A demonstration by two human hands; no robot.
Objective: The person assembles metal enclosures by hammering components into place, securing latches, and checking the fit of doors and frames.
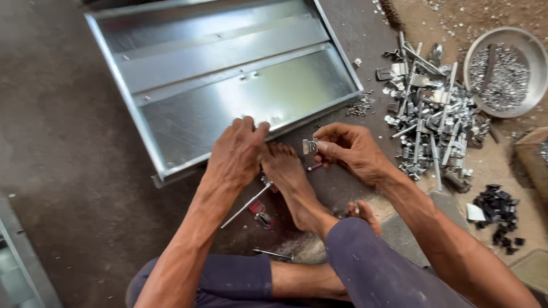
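My left hand (237,151) rests with its fingertips on the near edge of a large galvanised sheet-metal panel (228,85) lying on the floor. Between thumb and fingers, my right hand (348,149) pinches a small silver metal clip (310,146), held just off the panel's near edge. My bare foot (288,174) lies between the two hands, toes against the panel's rim. A thin metal rod (245,205) and a red-handled tool (260,212) lie on the floor under my left forearm.
A heap of silver brackets and fittings (431,117) lies at the right. Beyond it stands a round metal bowl (505,71) holding several small fasteners. Small black parts (499,219) are piled at the lower right. Another metal sheet's edge (23,256) shows at the lower left.
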